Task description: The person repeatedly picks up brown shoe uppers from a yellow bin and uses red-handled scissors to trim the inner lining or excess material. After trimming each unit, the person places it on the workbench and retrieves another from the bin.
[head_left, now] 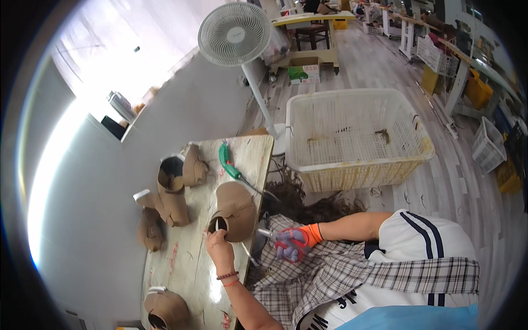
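My bare left hand (220, 248) grips the lower edge of a brown shoe upper (236, 206) near the table's right edge. Its dark opening lies beside my fingers, and a pale strip stands up there. My right hand (292, 245), in a purple and orange glove, is closed around red-handled scissors (300, 235). Their metal blades point left toward the upper, a little apart from it. A green hand tool (228, 162) with a cord rests on the table beyond the upper. Other brown uppers (173, 201) lie to the left, and another upper (166, 309) is at the near end.
The worn wooden table (190, 258) stands along a grey wall. Beyond its right edge is a large white plastic basket (357, 170) on the floor. A white standing fan (235, 34) rises past the table's far end. A checked cloth (407, 278) covers my lap.
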### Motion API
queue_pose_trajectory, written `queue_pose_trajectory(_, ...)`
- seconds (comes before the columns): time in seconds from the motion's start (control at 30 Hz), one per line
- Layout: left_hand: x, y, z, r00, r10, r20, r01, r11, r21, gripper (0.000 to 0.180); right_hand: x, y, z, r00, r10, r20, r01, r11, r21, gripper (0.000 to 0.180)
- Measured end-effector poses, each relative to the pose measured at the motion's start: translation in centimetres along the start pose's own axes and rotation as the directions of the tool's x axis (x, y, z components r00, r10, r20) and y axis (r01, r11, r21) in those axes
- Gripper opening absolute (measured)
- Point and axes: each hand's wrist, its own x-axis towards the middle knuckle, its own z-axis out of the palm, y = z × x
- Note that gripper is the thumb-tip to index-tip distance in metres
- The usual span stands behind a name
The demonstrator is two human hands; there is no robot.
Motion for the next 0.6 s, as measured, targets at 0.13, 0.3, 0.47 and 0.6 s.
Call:
queue_pose_trajectory(0.13, -1.0, 0.2, 0.3, 0.978, 0.121, -0.171, -0.132, 0.990, -0.054, 0.026, -2.2, -1.2, 0.9, 0.994, 0.048, -0.093, -0.048, 0.999, 0.005, 0.036)
queue_pose_trajectory(0.3, -1.1, -0.6, -0.5, 0.998, 0.043, -0.055, -0.043, 0.999, -0.003, 0.018, -1.1, -1.0, -1.3, 1.000, 0.006, -0.013, -0.008, 0.990, -0.138, 0.061)
queue_pose_trajectory(0.47, -1.9, -0.6, -0.3, 0.999, -0.021, -0.034, 0.023, 0.999, 0.034, 0.019, -0.9, -1.1, -2.0, 0.997, 0.064, 0.035, -0.061, 0.994, -0.093, 0.070)
queue_pose_trajectory(0.6, -1.9, -0.8, 0.2, 0.999, -0.013, -0.052, 0.016, 0.998, 0.063, 0.020, -1.0, -1.3, -2.1, 0.999, 0.026, 0.020, -0.023, 0.989, -0.149, 0.072)
